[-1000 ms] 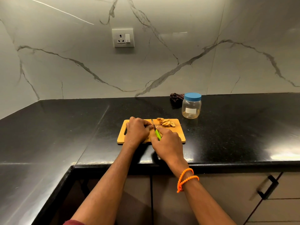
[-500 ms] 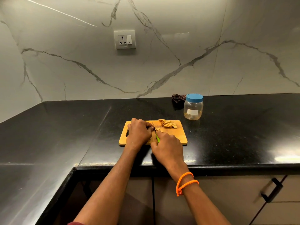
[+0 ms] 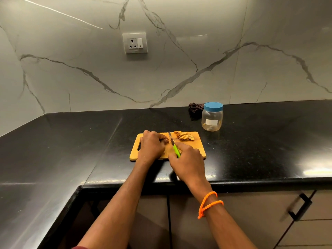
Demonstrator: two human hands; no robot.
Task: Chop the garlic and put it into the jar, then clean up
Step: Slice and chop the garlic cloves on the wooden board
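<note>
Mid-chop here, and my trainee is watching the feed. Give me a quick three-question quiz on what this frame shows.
1. True or false: the clear plastic jar with the blue lid stands open.
2. The right hand grips which tool? A) steel spoon B) green-handled knife C) wooden spatula
3. Fill in: the pile of cut garlic pieces lies on the rectangular wooden chopping board, on the ____ side of the blade.

Key: 1 false, the lid is on. 2 B. 3 right; the left hand steadies the uncut piece on the other side.

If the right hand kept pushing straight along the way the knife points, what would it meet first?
Probably the left hand's fingertips beside the knife blade; the right hand aims up-left, clear of the garlic slices. Depth is uncertain.
</note>
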